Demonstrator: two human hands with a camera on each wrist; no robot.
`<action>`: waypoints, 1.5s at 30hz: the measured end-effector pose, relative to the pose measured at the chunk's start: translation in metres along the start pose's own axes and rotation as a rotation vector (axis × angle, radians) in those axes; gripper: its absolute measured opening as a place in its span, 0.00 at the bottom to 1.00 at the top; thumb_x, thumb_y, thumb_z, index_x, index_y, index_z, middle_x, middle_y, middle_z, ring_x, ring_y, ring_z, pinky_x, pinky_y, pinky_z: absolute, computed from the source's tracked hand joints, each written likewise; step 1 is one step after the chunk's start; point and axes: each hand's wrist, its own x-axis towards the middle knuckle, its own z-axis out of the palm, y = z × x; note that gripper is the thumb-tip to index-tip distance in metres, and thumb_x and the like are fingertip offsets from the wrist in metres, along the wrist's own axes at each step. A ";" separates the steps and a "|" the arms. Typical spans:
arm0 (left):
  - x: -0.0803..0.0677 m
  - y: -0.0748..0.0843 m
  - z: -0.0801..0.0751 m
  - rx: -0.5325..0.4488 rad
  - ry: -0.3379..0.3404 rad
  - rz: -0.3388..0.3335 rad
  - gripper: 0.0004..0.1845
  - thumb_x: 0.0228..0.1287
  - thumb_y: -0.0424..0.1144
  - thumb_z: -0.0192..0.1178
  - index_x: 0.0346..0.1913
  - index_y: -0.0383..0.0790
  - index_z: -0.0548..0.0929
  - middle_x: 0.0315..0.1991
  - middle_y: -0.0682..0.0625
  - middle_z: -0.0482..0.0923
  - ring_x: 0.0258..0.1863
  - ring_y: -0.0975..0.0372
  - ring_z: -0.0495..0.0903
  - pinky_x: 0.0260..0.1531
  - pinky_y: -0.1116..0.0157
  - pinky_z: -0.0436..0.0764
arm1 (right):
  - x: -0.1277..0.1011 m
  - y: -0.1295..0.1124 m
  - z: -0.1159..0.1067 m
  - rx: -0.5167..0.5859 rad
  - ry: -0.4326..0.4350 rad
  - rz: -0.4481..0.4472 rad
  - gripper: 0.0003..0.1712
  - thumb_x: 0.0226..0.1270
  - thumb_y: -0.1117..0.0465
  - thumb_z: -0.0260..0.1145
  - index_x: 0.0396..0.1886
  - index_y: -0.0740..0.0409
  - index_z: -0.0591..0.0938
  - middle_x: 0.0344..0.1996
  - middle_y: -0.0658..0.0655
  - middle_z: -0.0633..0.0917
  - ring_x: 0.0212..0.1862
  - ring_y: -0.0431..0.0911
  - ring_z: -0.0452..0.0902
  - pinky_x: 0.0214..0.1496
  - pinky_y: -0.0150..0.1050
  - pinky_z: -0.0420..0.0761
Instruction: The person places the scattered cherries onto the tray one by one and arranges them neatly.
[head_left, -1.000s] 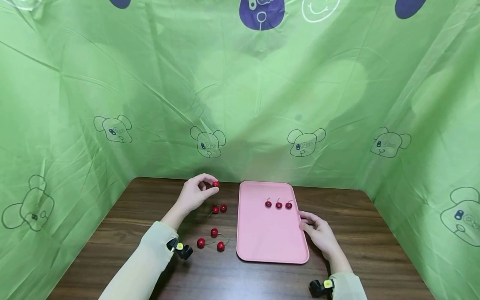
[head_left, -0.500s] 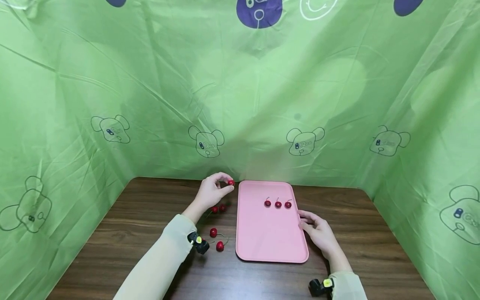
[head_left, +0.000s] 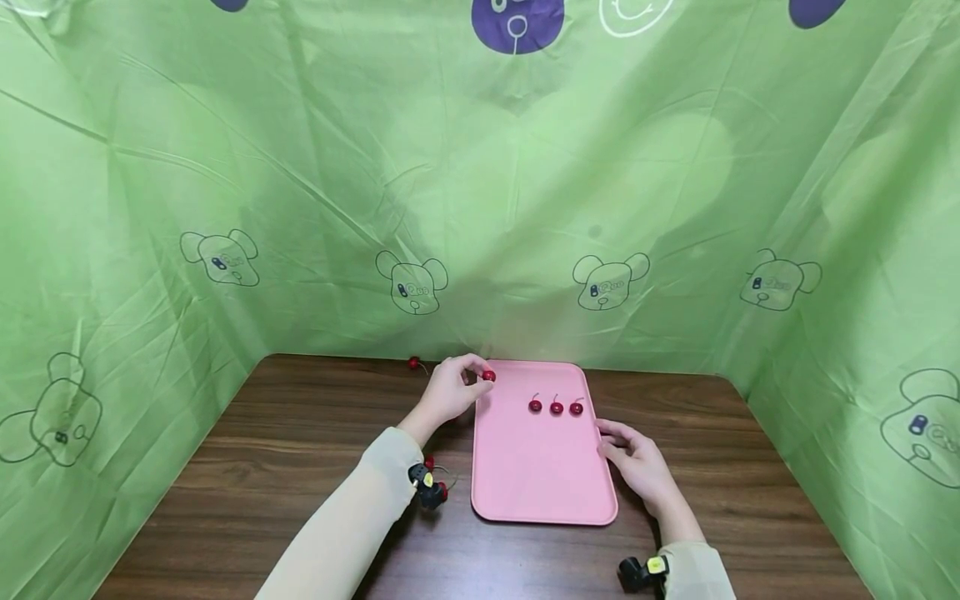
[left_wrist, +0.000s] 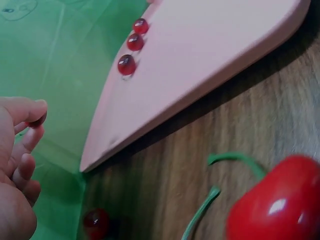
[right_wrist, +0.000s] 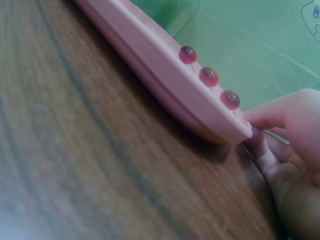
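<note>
My left hand (head_left: 452, 389) pinches a red cherry (head_left: 488, 376) between thumb and fingertips, over the far left corner of the pink tray (head_left: 536, 483). In the left wrist view that cherry (left_wrist: 37, 121) is mostly covered by the fingers. Three dark red cherries with stems sit in a row on the tray, the middle cherry (head_left: 557, 408) between the other two. On the tray's right side, my right hand (head_left: 641, 471) grips the rim. The right wrist view shows the thumb (right_wrist: 265, 116) on top of the edge and other fingers below it.
On the brown wooden table (head_left: 300, 483), one loose cherry (head_left: 414, 362) lies at the back edge. More cherries lie left of the tray, partly hidden by my left wrist, one large cherry (left_wrist: 280, 205) close to the wrist camera. A green printed cloth (head_left: 495, 208) encloses the table's back and sides.
My left hand has carried its cherry rightward from beside the tray to over its far left corner, uncovering a cherry at the back edge. The right hand stays on the rim.
</note>
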 end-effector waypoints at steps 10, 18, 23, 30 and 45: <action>0.000 -0.011 0.021 -0.049 -0.041 -0.101 0.09 0.67 0.34 0.75 0.47 0.46 0.90 0.34 0.55 0.87 0.35 0.58 0.84 0.36 0.64 0.81 | 0.000 -0.002 0.002 0.021 -0.013 0.004 0.24 0.80 0.65 0.68 0.72 0.64 0.82 0.59 0.67 0.87 0.60 0.51 0.83 0.53 0.29 0.83; 0.001 -0.006 0.031 -0.076 -0.089 -0.153 0.11 0.66 0.35 0.73 0.51 0.44 0.88 0.41 0.52 0.89 0.39 0.62 0.86 0.41 0.61 0.84 | 0.000 0.000 -0.002 0.022 0.000 0.015 0.24 0.80 0.65 0.69 0.72 0.62 0.82 0.61 0.65 0.87 0.61 0.51 0.83 0.54 0.30 0.82; 0.001 -0.001 0.037 -0.028 -0.099 -0.155 0.11 0.65 0.37 0.74 0.49 0.46 0.88 0.42 0.53 0.89 0.41 0.62 0.87 0.48 0.57 0.84 | 0.001 0.002 -0.003 0.024 -0.006 0.008 0.24 0.80 0.65 0.69 0.72 0.62 0.82 0.61 0.65 0.87 0.61 0.51 0.83 0.54 0.30 0.82; 0.001 -0.003 0.044 0.061 -0.128 -0.128 0.09 0.66 0.40 0.74 0.47 0.47 0.89 0.40 0.55 0.90 0.44 0.60 0.88 0.63 0.47 0.73 | 0.002 0.002 -0.001 0.022 -0.022 0.013 0.25 0.81 0.66 0.67 0.73 0.66 0.80 0.62 0.68 0.86 0.64 0.56 0.82 0.54 0.29 0.82; -0.002 0.000 0.049 0.139 -0.169 -0.100 0.07 0.64 0.41 0.76 0.44 0.49 0.90 0.39 0.58 0.90 0.53 0.53 0.80 0.62 0.42 0.65 | 0.001 0.001 -0.002 0.019 -0.012 0.015 0.24 0.81 0.65 0.67 0.73 0.62 0.81 0.60 0.66 0.87 0.60 0.50 0.83 0.54 0.30 0.82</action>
